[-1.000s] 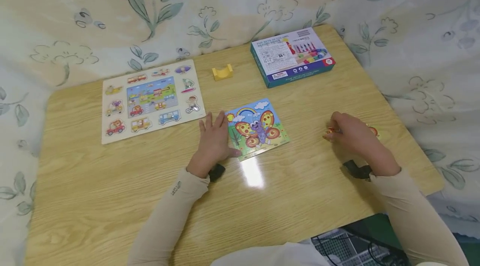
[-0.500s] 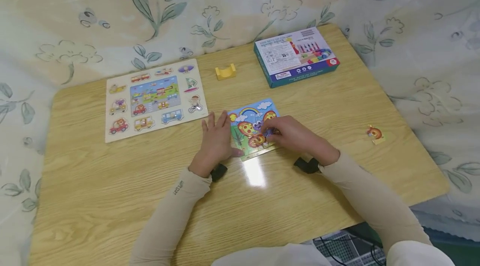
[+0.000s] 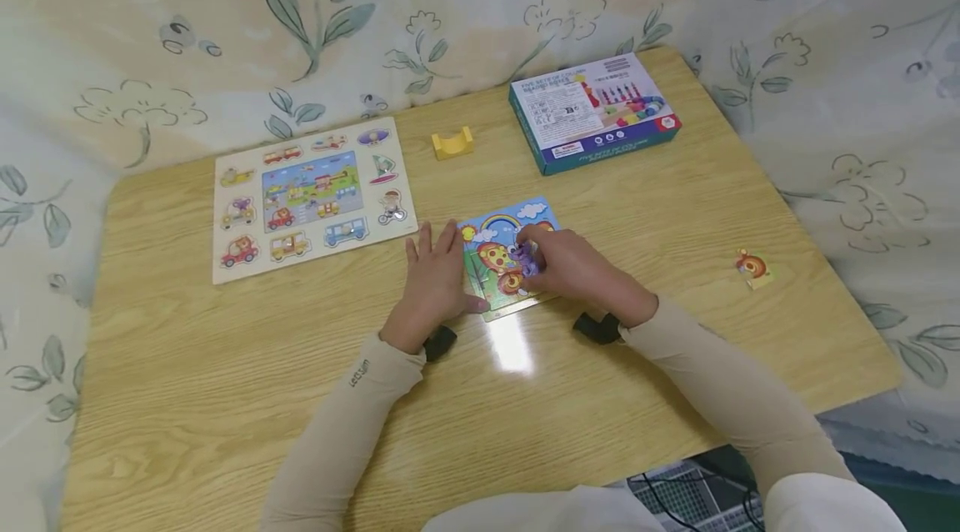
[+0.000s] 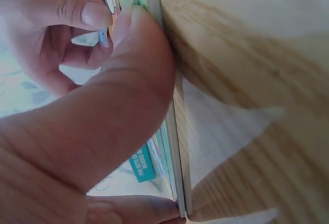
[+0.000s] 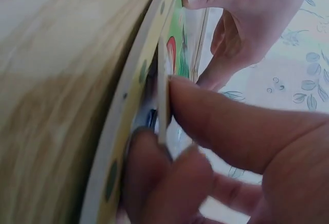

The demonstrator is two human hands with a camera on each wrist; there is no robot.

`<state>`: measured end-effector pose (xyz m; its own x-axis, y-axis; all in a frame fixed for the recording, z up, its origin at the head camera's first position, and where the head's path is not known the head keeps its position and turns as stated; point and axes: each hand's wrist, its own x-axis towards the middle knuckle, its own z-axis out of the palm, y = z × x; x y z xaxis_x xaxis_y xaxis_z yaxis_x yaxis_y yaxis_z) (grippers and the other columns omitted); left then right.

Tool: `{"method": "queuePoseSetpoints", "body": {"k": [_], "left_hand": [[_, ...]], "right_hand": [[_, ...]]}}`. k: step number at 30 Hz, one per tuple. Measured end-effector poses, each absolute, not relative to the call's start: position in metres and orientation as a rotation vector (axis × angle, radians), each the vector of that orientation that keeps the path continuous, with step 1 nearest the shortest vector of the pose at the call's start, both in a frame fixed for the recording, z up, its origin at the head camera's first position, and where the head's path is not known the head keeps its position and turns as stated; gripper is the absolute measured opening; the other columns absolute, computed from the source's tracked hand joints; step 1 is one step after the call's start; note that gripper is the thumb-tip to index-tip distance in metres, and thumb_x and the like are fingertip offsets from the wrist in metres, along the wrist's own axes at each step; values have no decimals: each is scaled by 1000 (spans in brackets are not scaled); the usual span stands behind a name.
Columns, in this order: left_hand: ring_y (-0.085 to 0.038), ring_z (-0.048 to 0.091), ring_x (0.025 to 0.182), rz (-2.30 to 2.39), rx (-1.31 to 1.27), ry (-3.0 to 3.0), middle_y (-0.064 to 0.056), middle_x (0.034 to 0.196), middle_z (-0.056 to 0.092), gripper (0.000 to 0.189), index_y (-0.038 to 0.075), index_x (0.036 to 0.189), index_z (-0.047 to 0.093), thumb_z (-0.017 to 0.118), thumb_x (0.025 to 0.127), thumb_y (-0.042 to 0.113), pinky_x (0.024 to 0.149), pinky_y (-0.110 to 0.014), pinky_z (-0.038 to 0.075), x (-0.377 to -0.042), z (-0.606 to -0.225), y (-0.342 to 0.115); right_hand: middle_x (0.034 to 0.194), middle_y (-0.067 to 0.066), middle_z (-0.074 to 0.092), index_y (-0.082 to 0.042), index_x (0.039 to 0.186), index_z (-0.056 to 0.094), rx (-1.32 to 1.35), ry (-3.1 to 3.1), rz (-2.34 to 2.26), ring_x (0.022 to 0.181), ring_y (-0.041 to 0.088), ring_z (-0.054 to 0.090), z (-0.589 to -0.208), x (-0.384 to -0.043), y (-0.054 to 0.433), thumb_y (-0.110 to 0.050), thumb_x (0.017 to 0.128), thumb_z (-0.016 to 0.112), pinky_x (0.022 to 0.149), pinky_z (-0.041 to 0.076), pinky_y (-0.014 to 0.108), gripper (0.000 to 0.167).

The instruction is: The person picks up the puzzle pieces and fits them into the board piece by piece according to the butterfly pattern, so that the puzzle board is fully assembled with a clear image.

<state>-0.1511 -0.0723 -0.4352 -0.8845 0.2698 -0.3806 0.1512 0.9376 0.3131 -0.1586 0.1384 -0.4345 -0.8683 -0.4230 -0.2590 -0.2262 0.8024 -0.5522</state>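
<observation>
A small butterfly puzzle in a thin tray lies flat on the table in the head view. My left hand rests at its left side, fingers spread along the edge and thumb on the near corner. Over the puzzle's right half, my right hand pinches a thin puzzle piece between thumb and fingers. In the right wrist view that piece stands tilted on edge close to the tray. The hand hides much of the butterfly's right wing. Another loose puzzle piece lies far to the right.
A wooden vehicle puzzle board lies at the back left of the table. Behind the butterfly puzzle stand a yellow curved block and a bead toy box. A floral curtain borders the table's far side.
My right hand has brought a puzzle piece from the table's right side over to the butterfly puzzle, then shifted slightly left. The left hand stays at the puzzle's edge.
</observation>
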Motion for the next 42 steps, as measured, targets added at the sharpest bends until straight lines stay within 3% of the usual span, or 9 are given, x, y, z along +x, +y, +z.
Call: {"method": "queuePoseSetpoints", "body": {"k": [4, 7, 12, 18, 24, 35, 42], "left_hand": [[-41, -5, 148, 398, 310, 2672, -8, 163, 9, 122, 4, 153, 17, 85, 64, 51, 117, -59, -2, -153, -436, -71], [-41, -5, 148, 401, 316, 2679, -8, 163, 10, 122, 4, 153, 17, 85, 64, 51, 117, -60, -1, -154, -436, -70], [-41, -3, 148, 392, 320, 2681, -9, 163, 10, 123, 4, 153, 18, 85, 62, 52, 117, -60, 0, -156, -435, -68], [-42, -2, 148, 382, 323, 2692, -9, 163, 11, 123, 4, 153, 19, 85, 62, 52, 117, -60, 1, -157, -435, -67], [-42, -2, 148, 378, 317, 2693, -9, 163, 11, 123, 4, 153, 19, 86, 61, 52, 117, -60, 0, -157, -434, -65], [-42, -2, 148, 399, 337, 2700, -8, 163, 11, 122, 4, 153, 19, 85, 62, 51, 117, -60, 0, -159, -432, -61], [-42, -3, 148, 400, 333, 2690, -8, 163, 10, 122, 4, 153, 20, 86, 62, 50, 117, -60, -1, -161, -433, -61]], "right_hand": [[95, 12, 64, -6, 132, 43, -422, 2702, -673, 79, 24, 57, -434, -157, 137, -31, 74, 82, 69, 49, 39, 75], [100, 13, 62, -6, 128, 42, -385, 2755, -655, 79, 25, 56, -435, -156, 137, -35, 71, 84, 66, 49, 40, 77], [85, 8, 59, -6, 123, 44, -361, 2760, -688, 69, 21, 52, -438, -155, 137, -35, 70, 84, 56, 41, 32, 72], [71, 3, 56, -10, 118, 47, -331, 2706, -836, 60, 17, 49, -447, -158, 146, -28, 76, 81, 55, 38, 28, 57], [67, 2, 56, -11, 115, 51, -338, 2679, -947, 58, 15, 50, -448, -158, 153, -15, 81, 74, 58, 40, 29, 42], [68, 1, 59, -11, 113, 54, -308, 2659, -959, 59, 15, 52, -443, -155, 157, -17, 82, 75, 59, 41, 29, 38], [69, -2, 55, -10, 107, 58, -535, 2746, -1012, 60, 11, 48, -436, -153, 180, -10, 86, 69, 58, 40, 26, 24]]}}
